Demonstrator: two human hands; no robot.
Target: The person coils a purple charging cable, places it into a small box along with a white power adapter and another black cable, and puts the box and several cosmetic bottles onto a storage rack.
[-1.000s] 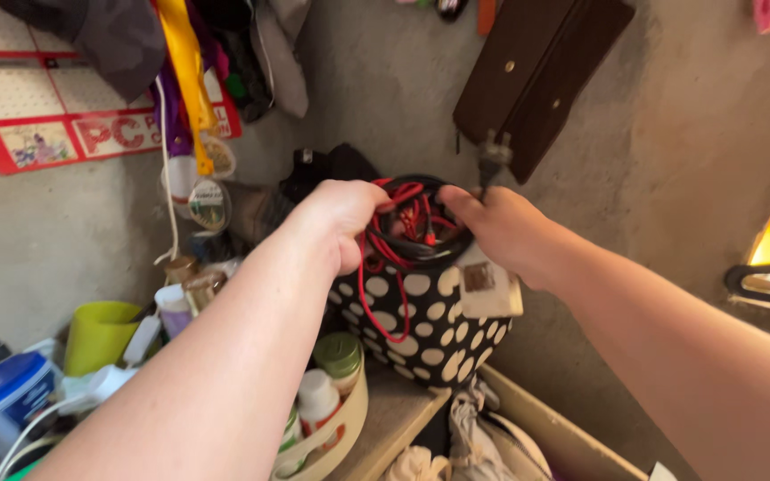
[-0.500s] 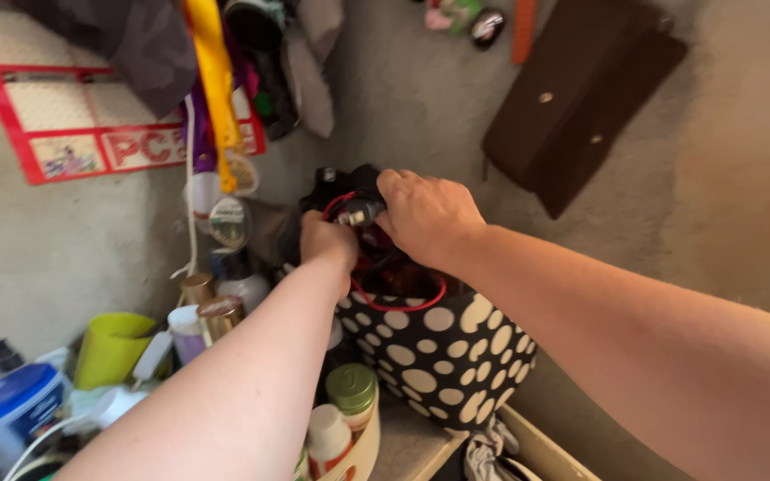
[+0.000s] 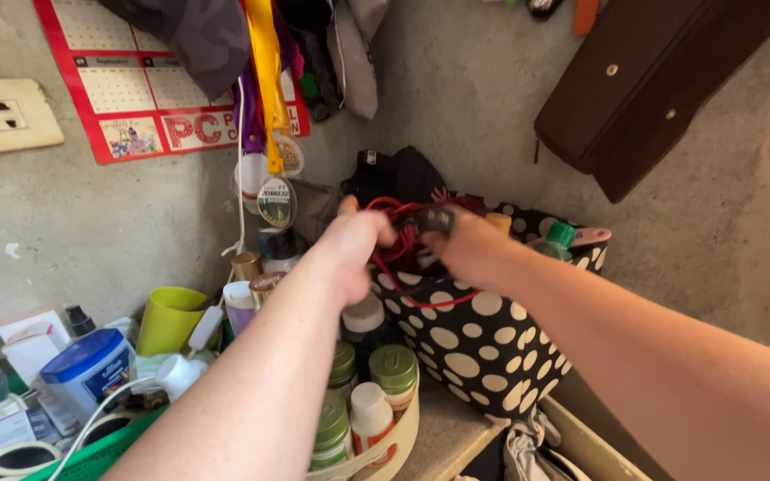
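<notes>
Left hand is reaching to the far side of the cluttered shelf, its fingers curling together around a bundle of red cord at the mouth of a black bag with white polka dots. Right hand is working just beside it, to the right, fingers closing on a small dark object that is sitting against the same cord; whether that object is joined to the cord cannot be told. The cord is lying in the open top of the bag, with one loop hanging down over the near spotted wall. Going left to right across the scene: a blue-lidded tub is standing at the near left, a lime green cup is sitting beside it, and a cluster of green-capped bottles is standing in a cream container just left of the bag. Medals on yellow and purple ribbons are hanging on the far wall above these, next to a red-bordered calendar. A green-capped bottle is poking up from the right end of the bag. A dark brown case is hanging on the wall at the far right.
</notes>
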